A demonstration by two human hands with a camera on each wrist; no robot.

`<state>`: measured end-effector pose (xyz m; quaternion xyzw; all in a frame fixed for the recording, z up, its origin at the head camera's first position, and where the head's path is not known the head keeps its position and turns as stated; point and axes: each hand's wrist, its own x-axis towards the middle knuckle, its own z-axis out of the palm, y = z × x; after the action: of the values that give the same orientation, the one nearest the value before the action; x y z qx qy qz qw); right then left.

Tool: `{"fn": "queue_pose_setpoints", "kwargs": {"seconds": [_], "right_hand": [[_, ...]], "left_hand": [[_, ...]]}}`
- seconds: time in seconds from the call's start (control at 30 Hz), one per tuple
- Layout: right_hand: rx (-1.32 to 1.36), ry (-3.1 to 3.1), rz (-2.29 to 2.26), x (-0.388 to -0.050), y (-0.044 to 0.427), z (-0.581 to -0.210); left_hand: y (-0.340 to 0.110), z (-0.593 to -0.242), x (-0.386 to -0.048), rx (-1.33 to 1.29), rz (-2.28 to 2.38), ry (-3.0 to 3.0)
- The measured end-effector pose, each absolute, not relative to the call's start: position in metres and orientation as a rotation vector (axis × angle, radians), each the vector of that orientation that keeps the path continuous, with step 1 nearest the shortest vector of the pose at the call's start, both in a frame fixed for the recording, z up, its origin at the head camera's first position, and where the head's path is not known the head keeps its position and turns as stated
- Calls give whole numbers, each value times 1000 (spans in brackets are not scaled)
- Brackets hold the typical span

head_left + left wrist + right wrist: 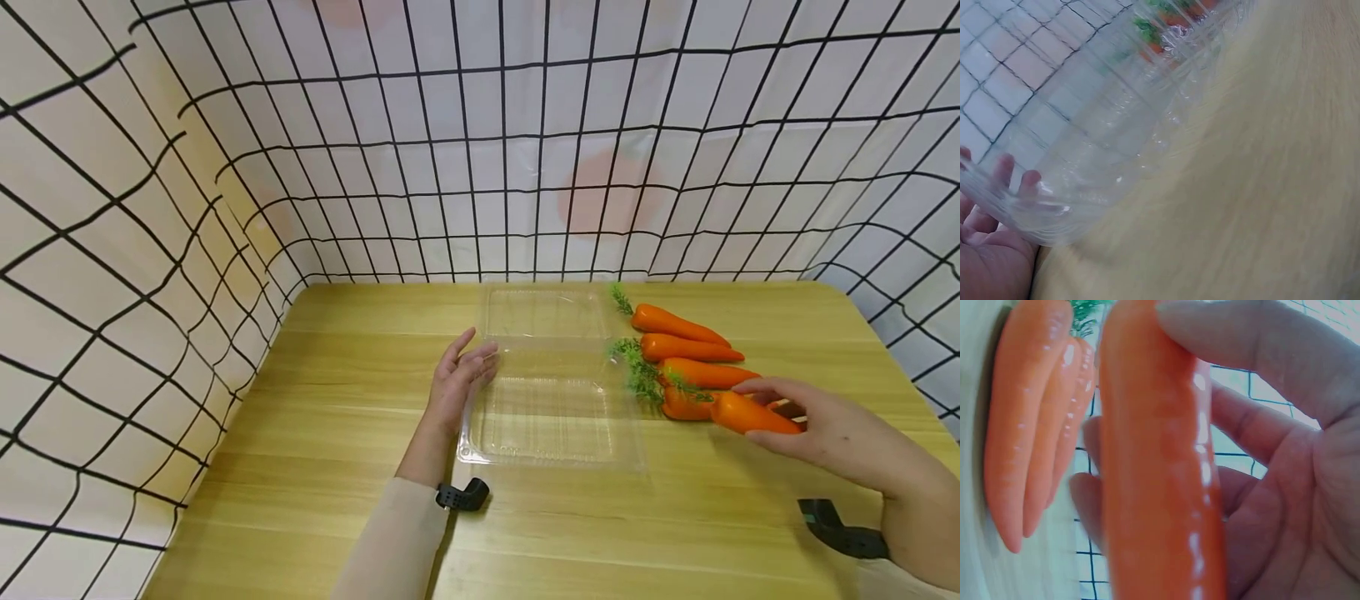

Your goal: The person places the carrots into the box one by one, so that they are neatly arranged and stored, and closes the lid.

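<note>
My right hand (840, 425) grips a carrot (753, 414) between thumb and fingers, raised in front of the others. In the right wrist view the held carrot (1157, 450) fills the middle, with fingers behind it. Several more orange carrots (708, 373) with green leafy tops (637, 371) lie side by side on the table, right of a clear plastic box (551, 421). The box stands with its lid (547, 312) folded back. At the box's left side rests my left hand (453, 387), fingers loosely extended; its fingers (1004, 169) show through the clear wall in the left wrist view.
A wooden table (337, 417) lies under everything. Black wire grid panels (502, 167) with pale cloth behind them enclose its back and sides. Each wrist wears a black strap (461, 496).
</note>
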<state>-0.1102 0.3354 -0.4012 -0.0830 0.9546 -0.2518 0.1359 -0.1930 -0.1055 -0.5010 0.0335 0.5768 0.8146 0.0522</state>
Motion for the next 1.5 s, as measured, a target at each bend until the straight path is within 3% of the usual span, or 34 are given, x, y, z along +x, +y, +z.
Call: {"fn": "queue_pose_setpoints", "kwargs": {"seconds": [0.57, 1.0, 1.5], "right_hand": [[-266, 3019, -866, -108, 295, -393], [-685, 3013, -913, -108, 250, -388], [-798, 2912, -1001, -122, 204, -384]], "left_hand": [[-104, -500, -192, 62, 2487, 1762], [-104, -501, -194, 62, 2489, 1745], [-103, -502, -193, 69, 2489, 1751]]}}
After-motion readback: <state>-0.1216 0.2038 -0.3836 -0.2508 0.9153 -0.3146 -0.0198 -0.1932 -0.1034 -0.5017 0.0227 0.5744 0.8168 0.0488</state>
